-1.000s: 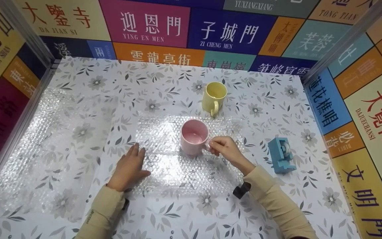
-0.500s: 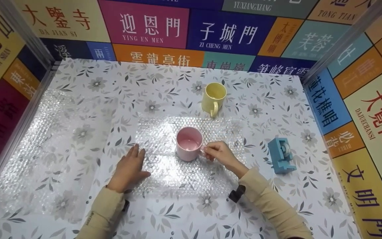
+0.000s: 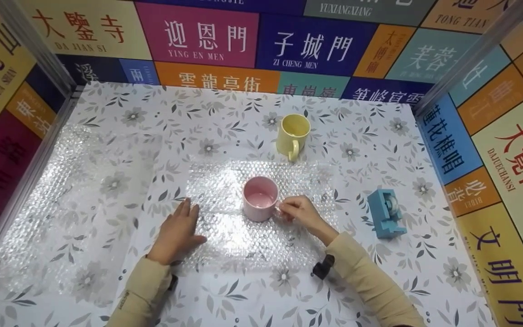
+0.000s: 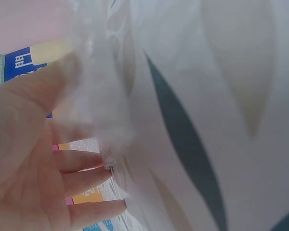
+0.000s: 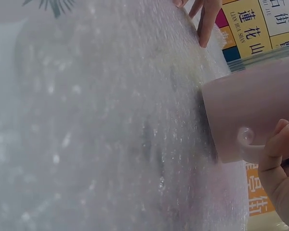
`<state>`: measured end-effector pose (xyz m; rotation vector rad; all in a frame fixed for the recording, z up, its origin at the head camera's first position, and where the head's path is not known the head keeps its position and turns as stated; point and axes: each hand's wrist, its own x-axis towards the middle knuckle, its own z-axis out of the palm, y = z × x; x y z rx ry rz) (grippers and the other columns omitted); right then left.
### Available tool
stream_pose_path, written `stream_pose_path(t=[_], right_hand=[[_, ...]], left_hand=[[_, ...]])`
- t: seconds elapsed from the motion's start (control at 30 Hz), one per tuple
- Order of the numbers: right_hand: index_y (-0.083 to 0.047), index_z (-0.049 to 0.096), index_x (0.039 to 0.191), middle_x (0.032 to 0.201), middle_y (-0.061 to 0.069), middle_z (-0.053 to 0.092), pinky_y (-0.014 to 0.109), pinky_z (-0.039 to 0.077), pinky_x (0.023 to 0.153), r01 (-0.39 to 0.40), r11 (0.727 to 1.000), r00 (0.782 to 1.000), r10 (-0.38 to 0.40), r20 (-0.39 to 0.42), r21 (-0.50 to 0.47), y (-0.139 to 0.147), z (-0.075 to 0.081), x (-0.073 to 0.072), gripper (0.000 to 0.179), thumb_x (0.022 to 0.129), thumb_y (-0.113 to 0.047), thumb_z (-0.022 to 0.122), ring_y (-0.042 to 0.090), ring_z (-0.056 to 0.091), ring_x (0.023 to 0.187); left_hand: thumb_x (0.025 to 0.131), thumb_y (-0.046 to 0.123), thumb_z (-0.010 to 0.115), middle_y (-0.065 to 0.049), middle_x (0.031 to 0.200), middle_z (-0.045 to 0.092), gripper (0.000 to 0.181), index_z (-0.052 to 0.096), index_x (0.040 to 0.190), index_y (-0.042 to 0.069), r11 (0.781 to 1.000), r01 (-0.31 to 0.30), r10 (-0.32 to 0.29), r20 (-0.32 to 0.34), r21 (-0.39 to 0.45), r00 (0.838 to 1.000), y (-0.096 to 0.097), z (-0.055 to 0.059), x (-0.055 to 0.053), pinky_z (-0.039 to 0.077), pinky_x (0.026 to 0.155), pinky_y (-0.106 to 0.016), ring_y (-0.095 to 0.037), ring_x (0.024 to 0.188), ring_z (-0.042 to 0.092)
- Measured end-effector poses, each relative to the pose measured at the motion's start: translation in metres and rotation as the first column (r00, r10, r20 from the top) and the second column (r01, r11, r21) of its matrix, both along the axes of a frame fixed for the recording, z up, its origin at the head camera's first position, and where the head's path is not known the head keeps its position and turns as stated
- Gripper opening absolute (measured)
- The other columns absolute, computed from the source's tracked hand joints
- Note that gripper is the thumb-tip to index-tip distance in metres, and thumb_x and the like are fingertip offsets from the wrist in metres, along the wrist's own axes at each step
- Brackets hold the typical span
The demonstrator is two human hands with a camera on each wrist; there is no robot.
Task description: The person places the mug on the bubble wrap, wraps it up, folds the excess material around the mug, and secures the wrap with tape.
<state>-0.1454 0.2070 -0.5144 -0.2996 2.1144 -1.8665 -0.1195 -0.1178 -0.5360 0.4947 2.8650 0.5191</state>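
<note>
A pink mug point(image 3: 258, 211) stands upright near the middle of a clear bubble wrap sheet point(image 3: 225, 240). My right hand point(image 3: 301, 212) pinches the mug's handle on its right side; the right wrist view shows thumb and fingers around the handle point(image 5: 253, 153) and the mug's base against the wrap. My left hand point(image 3: 176, 234) rests at the sheet's left edge with its fingers stretched out. In the left wrist view its fingers point(image 4: 86, 180) lie straight at the edge of the wrap, and part of the thumb is blurred behind the film.
A yellow mug point(image 3: 291, 136) stands behind the sheet, handle toward me. To the right sits a blue tape dispenser point(image 3: 385, 215). Another bubble wrap sheet point(image 3: 75, 204) covers the table's left side. Printed panels point(image 3: 211, 36) wall the back and both sides.
The right hand has brought the pink mug slightly left and toward me; over the last half second it hardly moves. The left hand stays in place.
</note>
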Motion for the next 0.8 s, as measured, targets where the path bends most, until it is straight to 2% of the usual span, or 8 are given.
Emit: stream_pose_path(t=[0.13, 0.33, 0.47, 0.63, 0.7, 0.8], right_hand=[[0.026, 0.046, 0.075, 0.057, -0.001, 0.053, 0.016, 0.037, 0.047, 0.001, 1.0, 1.0, -0.001, 0.024, -0.011, 0.0, 0.002, 0.004, 0.025, 0.088, 0.005, 0.05, 0.004, 0.046, 0.05], [0.026, 0.046, 0.075, 0.058, 0.002, 0.052, 0.016, 0.038, 0.049, 0.004, 1.0, 1.0, -0.004, 0.014, 0.006, -0.005, 0.017, 0.012, 0.023, 0.087, 0.006, 0.048, 0.006, 0.045, 0.051], [0.027, 0.047, 0.076, 0.059, 0.007, 0.053, 0.016, 0.039, 0.05, 0.021, 0.999, 1.0, -0.022, 0.005, 0.025, -0.006, 0.02, 0.015, 0.023, 0.087, 0.006, 0.048, 0.006, 0.046, 0.052], [0.025, 0.05, 0.077, 0.063, 0.026, 0.053, 0.018, 0.042, 0.051, 0.031, 0.998, 1.0, -0.031, -0.005, 0.048, -0.005, 0.017, 0.014, 0.023, 0.088, 0.005, 0.049, 0.009, 0.049, 0.054], [0.024, 0.051, 0.079, 0.067, 0.027, 0.055, 0.019, 0.044, 0.053, 0.023, 0.999, 1.0, -0.023, 0.001, 0.046, -0.002, 0.01, 0.012, 0.023, 0.088, 0.004, 0.049, 0.011, 0.05, 0.056], [0.023, 0.054, 0.084, 0.072, 0.021, 0.06, 0.023, 0.048, 0.058, 0.009, 0.998, 1.0, -0.009, 0.0, 0.058, 0.003, 0.002, 0.009, 0.022, 0.089, 0.001, 0.051, 0.014, 0.055, 0.061]], left_hand=[[0.069, 0.033, 0.077, -0.033, 0.139, 0.023, 0.086, 0.036, 0.132, -0.007, 1.0, -0.002, 0.002, 0.012, 0.006, 1.0, 0.0, 0.0, 0.001, 0.032, 0.094, -0.06, -0.044, 0.128, 0.025], [0.068, 0.033, 0.077, -0.034, 0.139, 0.024, 0.085, 0.037, 0.131, -0.007, 1.0, 0.003, -0.003, 0.002, 0.015, 1.0, -0.001, 0.0, 0.001, 0.033, 0.092, -0.061, -0.045, 0.127, 0.026], [0.069, 0.033, 0.076, -0.034, 0.139, 0.024, 0.085, 0.036, 0.132, -0.008, 1.0, 0.008, -0.008, 0.005, 0.014, 1.0, 0.0, 0.0, 0.001, 0.033, 0.092, -0.061, -0.045, 0.127, 0.026], [0.069, 0.033, 0.076, -0.034, 0.139, 0.024, 0.085, 0.037, 0.132, -0.008, 1.0, 0.006, -0.006, -0.003, 0.011, 1.0, 0.0, 0.0, 0.001, 0.032, 0.094, -0.061, -0.045, 0.128, 0.026], [0.07, 0.033, 0.076, -0.034, 0.138, 0.024, 0.084, 0.037, 0.132, -0.008, 1.0, 0.01, -0.01, -0.013, 0.013, 1.0, 0.0, 0.0, 0.001, 0.032, 0.094, -0.06, -0.045, 0.127, 0.026], [0.07, 0.033, 0.076, -0.035, 0.138, 0.026, 0.083, 0.038, 0.131, -0.009, 1.0, 0.017, -0.016, -0.032, 0.021, 0.999, -0.002, 0.0, 0.003, 0.033, 0.094, -0.058, -0.045, 0.127, 0.027]])
